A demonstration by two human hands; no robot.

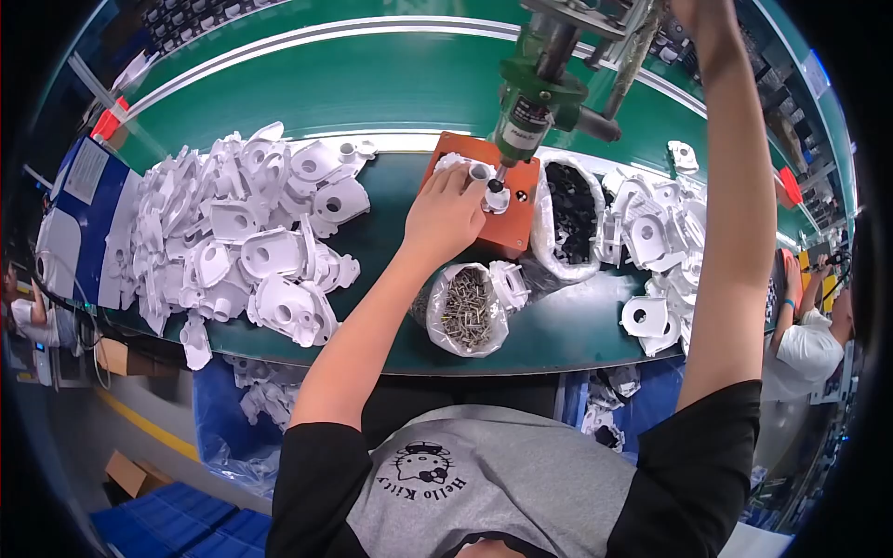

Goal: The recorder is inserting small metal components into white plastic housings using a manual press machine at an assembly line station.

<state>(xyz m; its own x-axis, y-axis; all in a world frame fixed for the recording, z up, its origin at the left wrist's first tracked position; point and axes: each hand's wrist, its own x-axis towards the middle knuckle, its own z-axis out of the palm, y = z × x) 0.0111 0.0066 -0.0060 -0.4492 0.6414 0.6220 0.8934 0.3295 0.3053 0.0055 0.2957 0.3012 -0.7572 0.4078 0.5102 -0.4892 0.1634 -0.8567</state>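
Note:
My left hand [445, 212] rests on an orange block [507, 223], its fingers bent over a white moulded plastic part [480, 173] with a round tube. Right beside those fingers, a small black piece [496, 186] sits on the white part, under the tip of a green power screwdriver [524, 126] mounted upright on a stand. The tip appears to touch the black piece. My right arm reaches far up along the right side. At the top edge my right hand [690, 9] is mostly cut off, near the stand's bars, and its fingers are hidden.
A bag of screws [468, 312] stands in front of the block. Right of it is a bag of black parts [569, 214]. White plastic parts lie in a large left heap [233, 232] and a smaller right heap [651, 228]. Behind runs a green conveyor [326, 88]. Blue bins [219, 409] stand below.

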